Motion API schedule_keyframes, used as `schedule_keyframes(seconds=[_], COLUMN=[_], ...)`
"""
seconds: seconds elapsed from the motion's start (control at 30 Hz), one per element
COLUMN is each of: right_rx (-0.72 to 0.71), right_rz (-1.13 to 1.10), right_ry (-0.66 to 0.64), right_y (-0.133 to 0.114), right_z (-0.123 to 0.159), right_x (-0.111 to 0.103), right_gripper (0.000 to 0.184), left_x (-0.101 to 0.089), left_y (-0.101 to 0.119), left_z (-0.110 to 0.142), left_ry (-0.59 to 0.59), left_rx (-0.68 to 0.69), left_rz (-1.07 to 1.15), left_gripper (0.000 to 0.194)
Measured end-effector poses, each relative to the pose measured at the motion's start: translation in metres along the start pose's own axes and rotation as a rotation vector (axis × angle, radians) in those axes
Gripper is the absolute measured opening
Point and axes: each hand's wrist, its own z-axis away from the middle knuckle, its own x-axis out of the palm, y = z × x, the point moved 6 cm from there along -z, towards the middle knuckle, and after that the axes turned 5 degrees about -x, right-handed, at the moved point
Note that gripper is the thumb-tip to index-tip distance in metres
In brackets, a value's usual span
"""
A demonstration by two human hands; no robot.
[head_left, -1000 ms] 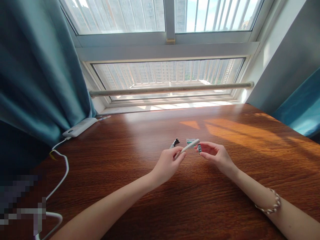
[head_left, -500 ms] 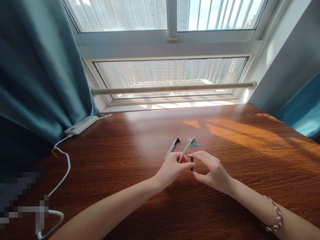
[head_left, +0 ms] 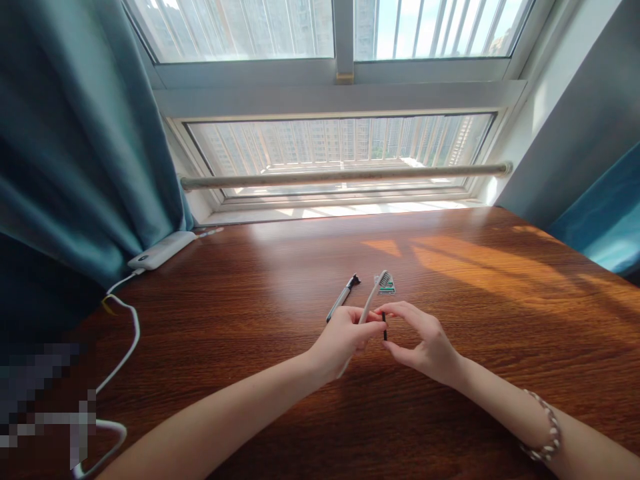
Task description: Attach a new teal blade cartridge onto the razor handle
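My left hand is closed around the handle of a white toothbrush, whose bristled head points up and away over the wooden table. Close beside it, my right hand pinches a small flat dark piece upright between thumb and forefinger, nearly touching the brush handle. A slim grey handle with a black tip lies on the table just beyond my left hand. A small green and white packet lies behind the brush head.
A white power bank sits at the table's back left, its white cable trailing toward the front left edge. A teal curtain hangs at the left. A window with a rail runs behind the table.
Both hands came nearer to me and lower. The toothbrush turned from lying sideways to pointing up and away. My right hand swung the small dark piece upright next to the handle.
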Motion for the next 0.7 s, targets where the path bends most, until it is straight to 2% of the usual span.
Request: schedule_keyframes(seconds=[0.13,0.33,0.43,0.6,0.7], right_rx=[0.038,0.210,0.279,0.417,0.478], right_rz=[-0.097,-0.264,-0.355,-0.552,-0.612], right_ry=[-0.004,0.036,0.096,0.241,0.297], right_y=[0.001,0.014,0.024,0.045,0.056], right_z=[-0.002,0.004,0.006,0.003,0.003], right_x=[-0.003,-0.002,-0.004,-0.015,-0.021], right_gripper=[0.043,0.040,0.039,0.037,0.037], left_x=[0.008,0.011,0.007,-0.007,-0.011], left_y=[-0.001,-0.001,0.005,0.022,0.029], left_z=[0.001,0.002,0.000,-0.002,-0.001], left_ry=[-0.151,-0.229,-0.178,0.023,0.070], left_rx=[-0.056,-0.085,-0.008,0.183,0.274], left_rz=[0.175,0.240,0.125,-0.295,-0.459], left_gripper=[0.024,0.024,0.029,0.041,0.042])
